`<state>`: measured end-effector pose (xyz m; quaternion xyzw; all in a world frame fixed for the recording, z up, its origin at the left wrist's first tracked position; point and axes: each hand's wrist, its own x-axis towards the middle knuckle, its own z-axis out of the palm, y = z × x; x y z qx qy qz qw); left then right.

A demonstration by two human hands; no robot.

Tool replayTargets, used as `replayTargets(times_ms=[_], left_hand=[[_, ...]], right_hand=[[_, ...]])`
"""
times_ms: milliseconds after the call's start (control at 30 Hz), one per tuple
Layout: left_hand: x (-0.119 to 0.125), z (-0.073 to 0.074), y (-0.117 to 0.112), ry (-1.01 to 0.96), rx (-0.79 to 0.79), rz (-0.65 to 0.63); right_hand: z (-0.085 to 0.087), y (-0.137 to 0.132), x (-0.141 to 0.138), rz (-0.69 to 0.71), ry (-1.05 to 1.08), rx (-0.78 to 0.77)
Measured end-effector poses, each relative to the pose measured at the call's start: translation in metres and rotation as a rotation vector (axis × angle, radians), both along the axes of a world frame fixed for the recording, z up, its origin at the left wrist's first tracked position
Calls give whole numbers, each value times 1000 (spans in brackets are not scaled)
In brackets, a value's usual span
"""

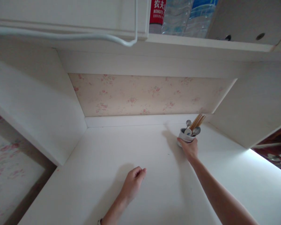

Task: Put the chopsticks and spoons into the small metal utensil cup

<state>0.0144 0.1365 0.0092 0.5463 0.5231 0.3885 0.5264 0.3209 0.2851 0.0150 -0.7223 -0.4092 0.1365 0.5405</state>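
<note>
At the back right of the white surface, my right hand (189, 148) is wrapped round a white utensil holder (184, 135). Several wooden chopsticks (197, 121) stick up out of it, tilted to the right. Metal spoons (196, 130) lean at its rim, and a white spoon (188, 132) with a small blue mark shows at the front. My fingers hide the lower part of the holder. Nearer to me, my left hand (135, 178) is curled into a loose fist above the surface, apart from the holder, with nothing visible in it.
The white countertop (103, 150) lies between side panels. Overhead, a shelf (201, 43) bears plastic bottles (178, 17), beside a cabinet door (67, 15). A white cable (84, 36) hangs across the upper left. Floral wallpaper (140, 93) covers the back wall.
</note>
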Motion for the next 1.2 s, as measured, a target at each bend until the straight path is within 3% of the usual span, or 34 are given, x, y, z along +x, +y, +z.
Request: replayTargets(times_ms=[100, 300, 467, 667, 767, 933, 1100, 1200], left_hand=[[-6, 6, 3, -210, -88, 71], [-34, 22, 11, -852, -111, 315], [-47, 36, 8, -1153, -228, 269], [-43, 43, 2, -1256, -341, 330], [-42, 40, 3, -1272, -431, 298], [-42, 33, 5, -1358, -440, 373], [-53, 27, 8, -1522, -542, 265], [-59, 27, 9, -1564, -477, 374]], right_hand=[[6, -26, -30, 137, 64, -40], [38, -125, -115, 803, 412, -218], [60, -180, -162, 1100, 585, -431], [68, -185, -182, 1243, 563, -616], [74, -182, -183, 1285, 566, -692], [81, -177, -182, 1354, 686, -787], [74, -175, -184, 1375, 803, -818], [66, -178, -186, 1384, 845, -828]])
